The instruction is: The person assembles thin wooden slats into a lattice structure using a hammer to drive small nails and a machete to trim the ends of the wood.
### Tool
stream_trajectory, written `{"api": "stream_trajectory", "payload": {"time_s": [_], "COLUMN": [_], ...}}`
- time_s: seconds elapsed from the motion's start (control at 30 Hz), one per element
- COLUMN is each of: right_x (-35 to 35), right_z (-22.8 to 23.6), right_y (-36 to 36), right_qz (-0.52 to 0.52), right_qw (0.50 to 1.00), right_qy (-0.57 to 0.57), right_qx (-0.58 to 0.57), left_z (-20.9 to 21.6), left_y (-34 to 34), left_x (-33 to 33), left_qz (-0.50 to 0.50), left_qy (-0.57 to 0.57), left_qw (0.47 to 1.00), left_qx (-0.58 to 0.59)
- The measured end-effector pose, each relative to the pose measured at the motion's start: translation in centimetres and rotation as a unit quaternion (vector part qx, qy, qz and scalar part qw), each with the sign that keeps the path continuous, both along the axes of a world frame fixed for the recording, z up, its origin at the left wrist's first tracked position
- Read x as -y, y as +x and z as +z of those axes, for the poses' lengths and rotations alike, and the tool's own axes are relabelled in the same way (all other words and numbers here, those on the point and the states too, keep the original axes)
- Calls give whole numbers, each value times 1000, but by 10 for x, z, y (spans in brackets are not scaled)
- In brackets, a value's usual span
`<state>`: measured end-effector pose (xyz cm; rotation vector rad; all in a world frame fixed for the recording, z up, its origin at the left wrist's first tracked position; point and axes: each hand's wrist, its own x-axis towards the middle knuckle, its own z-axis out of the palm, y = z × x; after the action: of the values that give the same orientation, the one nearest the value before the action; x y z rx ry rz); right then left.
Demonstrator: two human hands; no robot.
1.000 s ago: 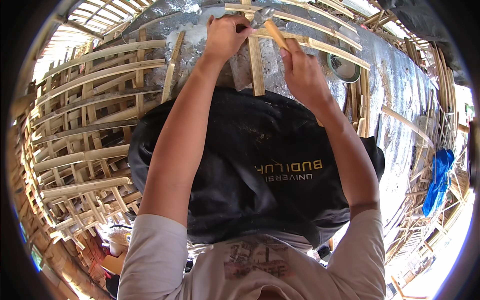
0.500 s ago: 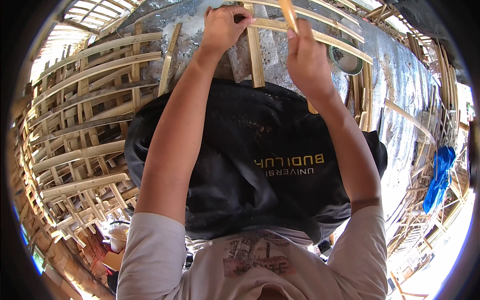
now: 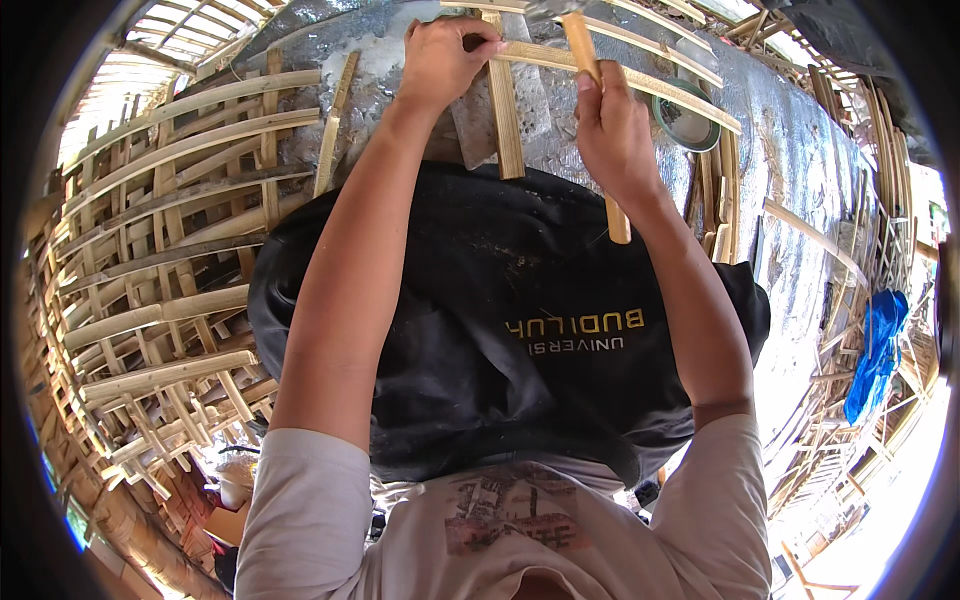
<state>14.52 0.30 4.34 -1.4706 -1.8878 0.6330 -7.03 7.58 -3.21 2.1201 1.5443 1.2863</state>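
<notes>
My left hand [image 3: 442, 55] pinches the crossing of two bamboo slats [image 3: 505, 105] at the top of the view, on a silver foil-covered work surface [image 3: 790, 190]. My right hand [image 3: 612, 130] is closed around the wooden handle of a hammer [image 3: 585, 60]. The handle runs up past my fist, and the metal head is just visible at the top edge. The handle's lower end pokes out below my fist. A black cloth [image 3: 500, 320] with yellow lettering covers my lap beneath both forearms.
Stacks of woven bamboo lattice frames [image 3: 160, 260] fill the left side. A round green tin [image 3: 685, 115] sits on the foil right of my right hand. More bamboo strips [image 3: 720, 200] lie beside it. A blue cloth [image 3: 880, 350] hangs at the far right.
The right hand has lifted the hammer, so the handle now stands more upright with its head at the top edge. The left hand stays on the slat crossing.
</notes>
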Motion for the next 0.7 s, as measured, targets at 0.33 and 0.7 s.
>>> {"api": "stream_trajectory", "payload": {"time_s": [0.33, 0.7], "right_x": [-17, -28], "right_z": [-23, -60], "right_y": [12, 9], "right_qz": [-65, -44], "right_qw": [996, 995], "right_qy": [29, 38], "right_qx": [56, 77], "left_z": [14, 15], "left_y": [6, 13], "left_x": [5, 9], "left_qz": [29, 28], "left_qy": [-66, -53], "left_qw": [996, 998], "left_qx": [-58, -2]}}
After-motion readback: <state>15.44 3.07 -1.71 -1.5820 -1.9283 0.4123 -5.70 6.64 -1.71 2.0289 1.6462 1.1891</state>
